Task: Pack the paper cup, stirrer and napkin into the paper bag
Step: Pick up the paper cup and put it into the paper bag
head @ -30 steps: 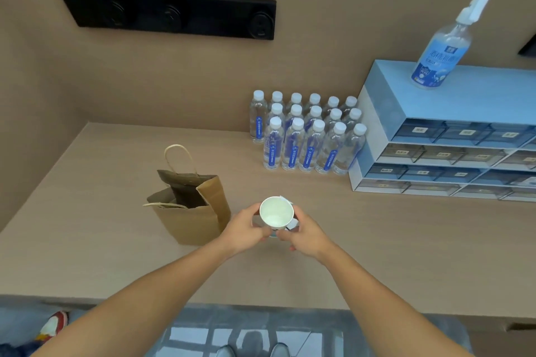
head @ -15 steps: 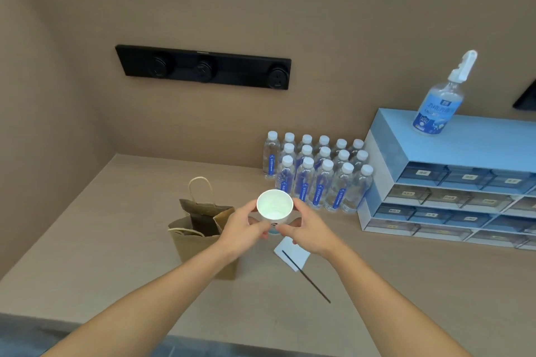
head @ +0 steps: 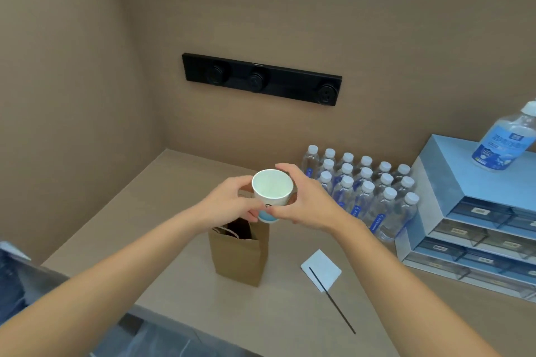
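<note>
The paper cup (head: 272, 193) is held upright, mouth up, above the open top of the paper bag (head: 238, 255), which stands directly below on the counter (head: 179, 284). The left hand (head: 232, 202) and right hand (head: 304, 202) both clasp its wall from opposite sides. Judged: the move is straight down; napkin (head: 320, 269) and stirrer (head: 333, 301) lie nearer the right hand.

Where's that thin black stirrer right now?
The stirrer lies on the table at lower right, its far end resting on the white napkin, right of the paper bag.
</note>
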### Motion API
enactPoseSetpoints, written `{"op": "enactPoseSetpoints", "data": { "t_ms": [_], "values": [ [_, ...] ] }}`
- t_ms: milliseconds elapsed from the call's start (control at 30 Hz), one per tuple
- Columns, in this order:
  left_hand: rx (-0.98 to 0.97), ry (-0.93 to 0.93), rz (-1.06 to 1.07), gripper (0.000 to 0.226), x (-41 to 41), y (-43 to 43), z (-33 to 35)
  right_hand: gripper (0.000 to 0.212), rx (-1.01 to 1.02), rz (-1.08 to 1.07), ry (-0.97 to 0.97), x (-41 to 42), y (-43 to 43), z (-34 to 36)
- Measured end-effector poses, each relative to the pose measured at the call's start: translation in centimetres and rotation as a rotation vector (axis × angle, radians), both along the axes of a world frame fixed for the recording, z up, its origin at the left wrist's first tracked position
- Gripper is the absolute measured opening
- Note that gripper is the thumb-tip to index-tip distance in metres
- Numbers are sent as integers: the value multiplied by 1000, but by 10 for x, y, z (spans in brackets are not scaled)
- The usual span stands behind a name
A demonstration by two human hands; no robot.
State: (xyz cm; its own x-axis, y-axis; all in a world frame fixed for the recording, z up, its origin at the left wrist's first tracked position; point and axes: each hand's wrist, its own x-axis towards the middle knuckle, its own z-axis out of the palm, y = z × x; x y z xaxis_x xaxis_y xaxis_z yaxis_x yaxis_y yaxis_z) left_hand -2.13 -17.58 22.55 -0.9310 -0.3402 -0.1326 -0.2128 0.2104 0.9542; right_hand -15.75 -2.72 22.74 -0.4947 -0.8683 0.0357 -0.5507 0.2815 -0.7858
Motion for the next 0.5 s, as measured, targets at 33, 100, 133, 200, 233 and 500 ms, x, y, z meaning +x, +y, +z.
{"op": "enactPoseSetpoints", "data": {
  "t_ms": [33,100,133,200,233,500],
  "values": [
    [-1,-6,-27,40,6,-7,0,86,28,34,34,4,-7,2],
    [-25,-14,-76,36,18,-18,-1,88,66,88,82,12,-20,4],
    [-42,-17,-94,34,23,-24,-2,86,75,108,102,15,-25,4],
    [-93,-23,-117,34,31,-35,-4,73,77,132,132,22,-35,2],
    [-138,-27,-124,37,34,-40,-6,66,82,134,137,25,-38,1],
    [-856,-208,-366,50,36,-76,-24,74,187,75,122,38,-61,-27]
  ]
}}
